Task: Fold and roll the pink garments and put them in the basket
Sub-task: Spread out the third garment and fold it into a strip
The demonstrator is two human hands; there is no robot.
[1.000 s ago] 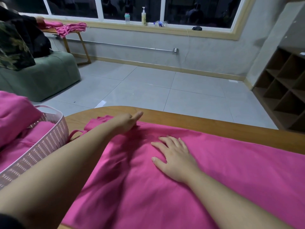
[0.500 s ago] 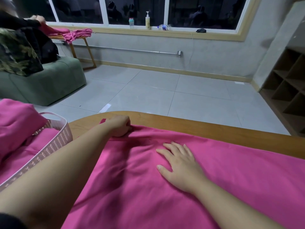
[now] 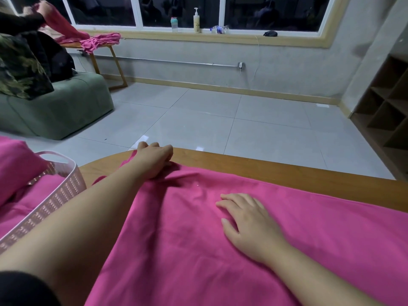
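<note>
Your left hand [image 3: 154, 159] sits at the far-left corner of the pink garment [image 3: 220, 250], at about 11 o'clock from the cloth's middle, with its fingers curled down into a bunched ridge of fabric that it grips at the table's far edge. Your right hand [image 3: 247, 219] lies flat on the cloth near its centre, fingers straight and slightly spread, pressing rather than holding.

The garment covers most of the wooden table [image 3: 287, 171]; its long axis runs from 9 o'clock to 3 o'clock, continuing out of view to your right. The gripped corner is the only raised part, so I judge the coming fold draws from 11 o'clock toward 5 o'clock, over the flat right hand, which would need to slide clear or serve as the crease line.

The basket [image 3: 66, 184] stands at 9 o'clock, just beside your left forearm, already holding pink fabric [image 3: 19, 164]. It is nearer the left hand.

Well beyond, at 10 o'clock, a green sofa [image 3: 66, 107] and a small side table [image 3: 106, 54] with more pink cloth stand clear of your reach. Another person's hand [image 3: 42, 7] handles cloth there.
</note>
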